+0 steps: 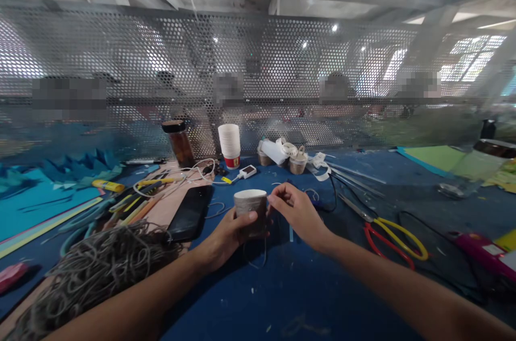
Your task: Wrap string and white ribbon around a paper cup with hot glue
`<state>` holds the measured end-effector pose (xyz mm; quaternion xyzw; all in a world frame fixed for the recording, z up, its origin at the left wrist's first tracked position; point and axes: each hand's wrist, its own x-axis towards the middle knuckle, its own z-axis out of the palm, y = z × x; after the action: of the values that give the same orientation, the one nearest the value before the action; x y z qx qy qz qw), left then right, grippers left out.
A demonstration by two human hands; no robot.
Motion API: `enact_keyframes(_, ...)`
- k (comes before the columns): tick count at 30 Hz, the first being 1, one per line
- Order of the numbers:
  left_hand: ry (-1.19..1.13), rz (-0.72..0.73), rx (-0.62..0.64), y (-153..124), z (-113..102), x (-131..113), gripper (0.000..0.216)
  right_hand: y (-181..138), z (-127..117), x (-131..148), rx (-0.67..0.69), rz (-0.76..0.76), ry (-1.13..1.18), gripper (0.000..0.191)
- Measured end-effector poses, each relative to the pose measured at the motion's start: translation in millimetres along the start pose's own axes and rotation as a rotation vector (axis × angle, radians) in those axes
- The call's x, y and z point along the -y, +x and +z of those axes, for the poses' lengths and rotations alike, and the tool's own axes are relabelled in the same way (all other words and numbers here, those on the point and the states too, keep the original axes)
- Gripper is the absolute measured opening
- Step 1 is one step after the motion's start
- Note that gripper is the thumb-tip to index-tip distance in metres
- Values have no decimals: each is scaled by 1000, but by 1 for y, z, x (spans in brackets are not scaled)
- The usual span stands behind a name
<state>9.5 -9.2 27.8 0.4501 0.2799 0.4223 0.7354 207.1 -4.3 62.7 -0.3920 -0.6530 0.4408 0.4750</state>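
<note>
My left hand [226,236] is wrapped round a small cup [250,202] with a white inside. Grey cord seems to cover its outer wall. A thin cord [265,258] hangs in a loop below the cup. At the cup's right side, close to the rim, my right hand [296,212] has thumb and forefinger pinched together. Whatever lies in that pinch is too small to make out. A tangled heap of grey cord [108,260] spreads at the left, beside my left forearm.
Behind the cup stand stacked paper cups [229,142], a brown jar [179,145] and small cord-covered cups [297,162]. A black phone [192,212] lies left. Scissors [374,220] and a magenta tool [479,252] lie right. A perforated screen [258,62] closes the back.
</note>
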Motion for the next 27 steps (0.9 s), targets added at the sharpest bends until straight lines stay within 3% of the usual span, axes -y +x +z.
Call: enact_keyframes(27,21,11,27,0,0,1,45,1,0,2,3,41,7,13)
